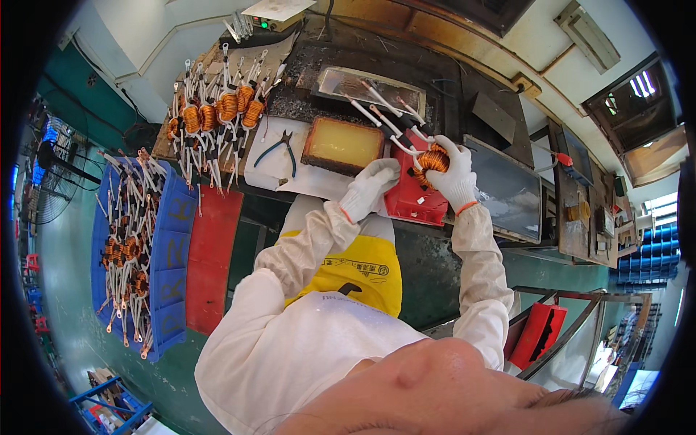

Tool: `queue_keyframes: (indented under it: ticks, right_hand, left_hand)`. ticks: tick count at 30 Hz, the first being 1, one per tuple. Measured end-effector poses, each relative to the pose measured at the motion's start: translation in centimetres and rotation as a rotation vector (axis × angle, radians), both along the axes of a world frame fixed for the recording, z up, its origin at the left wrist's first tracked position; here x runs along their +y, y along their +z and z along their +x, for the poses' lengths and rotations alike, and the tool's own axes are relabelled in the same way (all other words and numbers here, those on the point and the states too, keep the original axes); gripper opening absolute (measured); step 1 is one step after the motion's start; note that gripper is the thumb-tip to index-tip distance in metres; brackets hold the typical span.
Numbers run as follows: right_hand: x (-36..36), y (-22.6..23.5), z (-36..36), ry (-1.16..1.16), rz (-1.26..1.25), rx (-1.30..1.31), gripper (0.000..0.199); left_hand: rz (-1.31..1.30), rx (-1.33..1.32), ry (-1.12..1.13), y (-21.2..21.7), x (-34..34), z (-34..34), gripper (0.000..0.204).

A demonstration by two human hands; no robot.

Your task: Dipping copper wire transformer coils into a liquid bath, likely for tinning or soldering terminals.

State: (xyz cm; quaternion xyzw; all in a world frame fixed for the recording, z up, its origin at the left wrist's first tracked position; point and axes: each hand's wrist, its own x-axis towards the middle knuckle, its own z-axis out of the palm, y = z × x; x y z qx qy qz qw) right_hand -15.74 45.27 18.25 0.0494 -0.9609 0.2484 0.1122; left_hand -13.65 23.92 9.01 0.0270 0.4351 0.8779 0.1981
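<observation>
My right hand (455,174), in a white glove, grips a copper-wound ring coil (433,159). The coil's white-sleeved leads (388,119) stick out toward a shallow metal tray (335,81) on the dark bench. My left hand (370,185), also gloved, hovers with curled fingers between a yellow block in a brown frame (342,145) and a red bin (415,201). Nothing shows in it. The red bin lies just under the coil.
Several finished coils (217,110) lie in a row at the bench's left. Blue-handled pliers (281,151) rest on white paper. A blue crate (168,275) holding more coils and a red crate (212,254) stand to my left. A dark flat tray (507,190) sits to the right.
</observation>
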Motion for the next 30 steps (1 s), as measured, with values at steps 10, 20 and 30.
queue_keyframes:
  ticks: [10, 20, 30]
  right_hand:
    - [-1.9, 3.9, -2.3, -0.200, 0.037, -0.045, 0.074]
    - [-1.9, 1.9, -7.2, -0.248, 0.173, -0.141, 0.068]
    - [-2.4, 2.9, -9.9, -0.253, 0.249, -0.286, 0.069]
  left_hand:
    - [0.865, -0.350, -0.131, 2.9, 11.4, -5.9, 0.046]
    - [0.894, -0.362, -0.238, -2.9, 12.3, -11.3, 0.048]
    - [0.745, -0.440, -0.123, -1.0, 11.8, -12.0, 0.046]
